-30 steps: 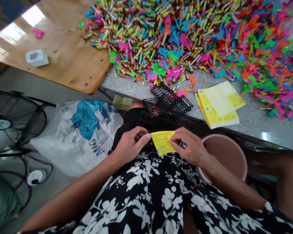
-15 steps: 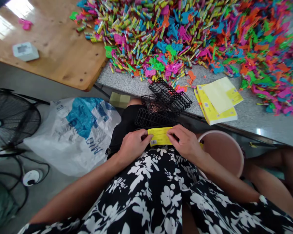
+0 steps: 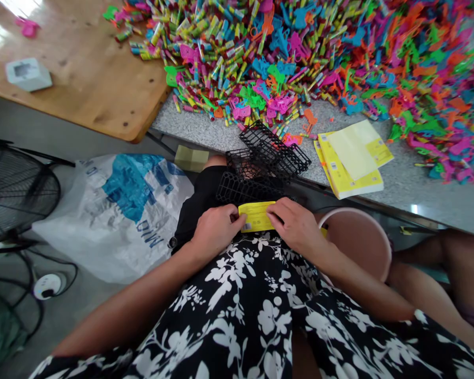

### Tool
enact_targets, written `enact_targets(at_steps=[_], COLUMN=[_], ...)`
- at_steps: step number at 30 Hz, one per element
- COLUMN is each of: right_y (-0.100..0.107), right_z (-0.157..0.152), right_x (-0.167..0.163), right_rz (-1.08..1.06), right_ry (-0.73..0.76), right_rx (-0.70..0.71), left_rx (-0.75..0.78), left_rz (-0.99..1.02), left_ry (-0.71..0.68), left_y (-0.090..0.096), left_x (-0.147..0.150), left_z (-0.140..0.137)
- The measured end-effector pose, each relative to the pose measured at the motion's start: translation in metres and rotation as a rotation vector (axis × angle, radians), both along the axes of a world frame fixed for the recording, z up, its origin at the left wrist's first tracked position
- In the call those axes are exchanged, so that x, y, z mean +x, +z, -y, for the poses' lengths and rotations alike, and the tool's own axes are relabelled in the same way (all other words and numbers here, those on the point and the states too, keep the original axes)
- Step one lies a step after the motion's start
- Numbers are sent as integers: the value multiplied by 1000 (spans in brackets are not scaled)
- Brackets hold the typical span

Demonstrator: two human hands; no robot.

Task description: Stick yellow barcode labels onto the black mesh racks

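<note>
A yellow printed card (image 3: 257, 217) is stretched between my two hands, just above my lap. My left hand (image 3: 217, 227) pinches its left end between thumb and fingers. At the opposite end, my right hand (image 3: 296, 223) grips the card the same way. Right beyond the card, black plastic grid racks (image 3: 245, 187) lie over my knees and lean on the table edge. On the granite table (image 3: 205, 129), a stack of yellow cards (image 3: 349, 181) carries a pale, blank-looking sheet (image 3: 355, 150) on top.
Small colourful plastic pieces and tubes (image 3: 284, 58) cover the table's back. A pink bucket (image 3: 355, 242) stands at my right, beside another person's leg (image 3: 418, 284). Leftward are a white sack (image 3: 87, 226), a fan (image 3: 19, 189) and a wooden table (image 3: 82, 79) bearing a white box (image 3: 28, 73).
The view has shifted slightly, so the left-side things appear a little further left. Both hands still hold the yellow card in nearly the same pose.
</note>
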State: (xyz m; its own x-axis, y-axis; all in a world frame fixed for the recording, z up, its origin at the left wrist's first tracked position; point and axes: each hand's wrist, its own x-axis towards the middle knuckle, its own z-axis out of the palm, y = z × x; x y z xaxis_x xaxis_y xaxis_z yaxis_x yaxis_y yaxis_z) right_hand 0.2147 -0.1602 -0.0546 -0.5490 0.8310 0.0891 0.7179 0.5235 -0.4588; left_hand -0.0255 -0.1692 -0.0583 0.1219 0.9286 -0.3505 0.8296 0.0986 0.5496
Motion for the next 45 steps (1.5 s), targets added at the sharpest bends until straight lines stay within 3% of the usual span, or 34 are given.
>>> enact_targets(at_steps=[8, 12, 14, 16, 18, 20, 24, 30, 36, 41, 45], right_y=[7, 9, 9, 7, 0, -10, -28, -38, -39, -34, -29], right_z=[-1, 2, 3, 2, -2, -7, -10, -2, -3, 2, 9], right_x=[-4, -4, -3, -1, 4, 9, 18, 13, 20, 26, 57], right_rz=[220, 173, 125, 109, 114, 103, -10, -77, -273, -452, -596], right_ry=[-12, -78, -118, -141, -149, -154, -213, -290, -351, -561, -984], right_rx=[30, 77, 128, 184, 220, 228, 245, 248, 234, 230, 9], left_rx=[-22, 173, 338, 429, 436, 416, 414, 446, 571, 624, 672], left_rz=[-83, -106, -101, -49, 9, 5, -86, -150, -59, -51, -58], left_ry=[-50, -66, -153, -337, -515, -601, -635, -643, -598, -582, -649], left_y=[1, 3, 1, -3, -10, -16, -23, -19, -22, -17, -13], left_x=[-5, -7, -7, -9, -12, -18, -32, -45, -51, -42, -39], left_z=[-3, 4, 8, 11, 14, 16, 18, 12, -22, -57, -72])
